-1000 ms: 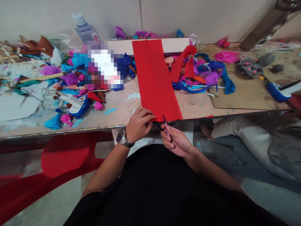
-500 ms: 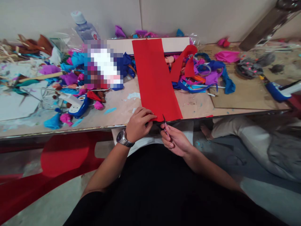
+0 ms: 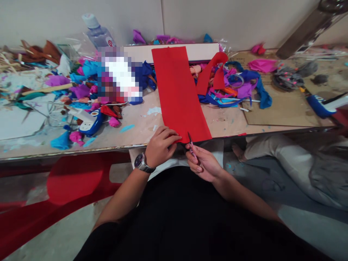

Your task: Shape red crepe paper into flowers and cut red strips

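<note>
A long strip of red crepe paper (image 3: 178,87) lies over the table, its near end at the front edge. My left hand (image 3: 162,145), with a watch on the wrist, pinches the near left corner of that strip. Held in my right hand (image 3: 203,162) is a small pair of scissors (image 3: 191,145) with pinkish handles. The blades point away from me and overlie the near edge of the red paper, a little right of my left fingertips. My palm and fingers partly cover the handles.
Scraps of coloured paper (image 3: 81,90) crowd the table's left side. A plastic bottle (image 3: 99,32) stands behind them. Right of the strip lie a cut red piece (image 3: 208,74), a roll of tape (image 3: 236,80) and brown cardboard (image 3: 277,108). Another person's leg (image 3: 282,152) is at right.
The red paper has shifted slightly toward me. My left hand has dropped a little with it, while the scissors stay at the near edge.
</note>
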Action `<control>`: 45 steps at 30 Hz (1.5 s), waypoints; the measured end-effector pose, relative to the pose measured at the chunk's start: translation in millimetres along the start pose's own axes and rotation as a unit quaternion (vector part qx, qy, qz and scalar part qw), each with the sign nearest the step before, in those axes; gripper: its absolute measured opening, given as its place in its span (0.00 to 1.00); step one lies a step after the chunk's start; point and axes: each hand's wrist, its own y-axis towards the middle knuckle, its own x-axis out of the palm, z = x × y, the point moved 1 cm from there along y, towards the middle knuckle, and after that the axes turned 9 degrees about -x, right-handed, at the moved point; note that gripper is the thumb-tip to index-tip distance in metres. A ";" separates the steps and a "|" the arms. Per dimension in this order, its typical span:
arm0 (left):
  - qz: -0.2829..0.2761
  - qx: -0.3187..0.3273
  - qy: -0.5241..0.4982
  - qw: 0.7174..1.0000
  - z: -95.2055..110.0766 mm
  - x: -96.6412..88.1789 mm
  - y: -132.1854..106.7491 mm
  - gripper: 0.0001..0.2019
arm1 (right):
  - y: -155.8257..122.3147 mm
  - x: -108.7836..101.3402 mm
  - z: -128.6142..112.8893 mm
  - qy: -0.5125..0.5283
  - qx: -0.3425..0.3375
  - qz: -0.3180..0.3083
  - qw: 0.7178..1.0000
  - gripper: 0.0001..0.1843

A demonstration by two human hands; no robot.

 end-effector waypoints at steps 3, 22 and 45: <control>0.002 -0.008 -0.003 1.000 -0.1 -1.0 -1.0 0.14 | -0.6 0.9 -0.3 -0.003 0.000 0.007 1.000 0.13; 0.021 0.001 -0.002 1.000 2.5 0.0 -13.5 0.14 | -3.2 -0.9 2.2 -0.011 0.002 0.015 1.000 0.14; 0.037 0.010 0.000 0.999 1.9 1.0 -14.2 0.14 | -2.3 -0.3 6.4 -0.005 -0.010 0.019 1.000 0.17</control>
